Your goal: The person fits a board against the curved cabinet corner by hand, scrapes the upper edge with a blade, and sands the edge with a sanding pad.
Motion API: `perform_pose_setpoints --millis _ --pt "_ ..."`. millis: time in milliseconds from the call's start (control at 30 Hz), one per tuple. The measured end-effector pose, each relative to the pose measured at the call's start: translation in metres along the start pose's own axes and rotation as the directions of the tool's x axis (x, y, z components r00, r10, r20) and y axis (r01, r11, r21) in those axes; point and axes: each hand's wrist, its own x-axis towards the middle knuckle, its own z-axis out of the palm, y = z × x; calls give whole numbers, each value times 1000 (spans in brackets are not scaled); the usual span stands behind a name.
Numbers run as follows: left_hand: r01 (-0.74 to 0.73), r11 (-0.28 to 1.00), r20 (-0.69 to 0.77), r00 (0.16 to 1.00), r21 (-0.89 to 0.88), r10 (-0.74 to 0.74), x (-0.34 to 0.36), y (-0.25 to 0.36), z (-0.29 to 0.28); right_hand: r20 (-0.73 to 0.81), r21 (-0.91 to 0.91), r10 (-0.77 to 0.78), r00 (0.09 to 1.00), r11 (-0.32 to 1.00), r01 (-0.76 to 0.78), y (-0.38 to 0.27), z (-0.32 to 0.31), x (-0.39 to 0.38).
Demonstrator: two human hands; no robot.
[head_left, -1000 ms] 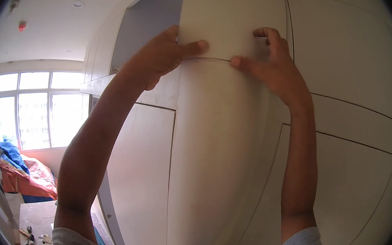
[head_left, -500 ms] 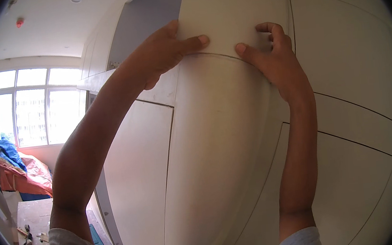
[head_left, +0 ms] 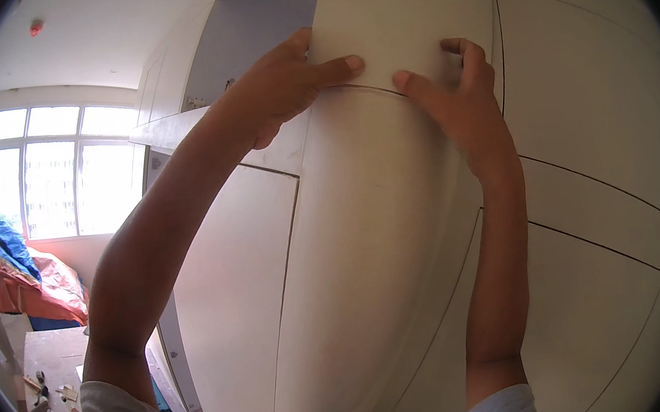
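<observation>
Off-white upper cabinet door panel [head_left: 406, 13], smooth, upright, directly above a tall lower door [head_left: 368, 266]

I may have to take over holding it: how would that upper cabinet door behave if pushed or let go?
The upper cabinet door looks like a flat, rigid board, so it would probably not flex. Its smooth pale face may be slippery; the left hand and right hand grip its lower edge. Its weight and whether it is fastened cannot be told.
</observation>
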Motion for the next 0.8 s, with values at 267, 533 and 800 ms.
perform_pose_setpoints --millis 267,533,800 --pt "10 1000 -38 999 3 -9 1 5 0 -27 -1 -13 1000 1000 13 6 -5 9" --pt "3 999 -106 994 -48 -9 4 -3 -14 -19 -3 -53 998 999 53 11 -5 14" --pt "73 995 -15 997 67 -72 6 10 -28 14 -49 -78 997 996 78 27 -16 21"
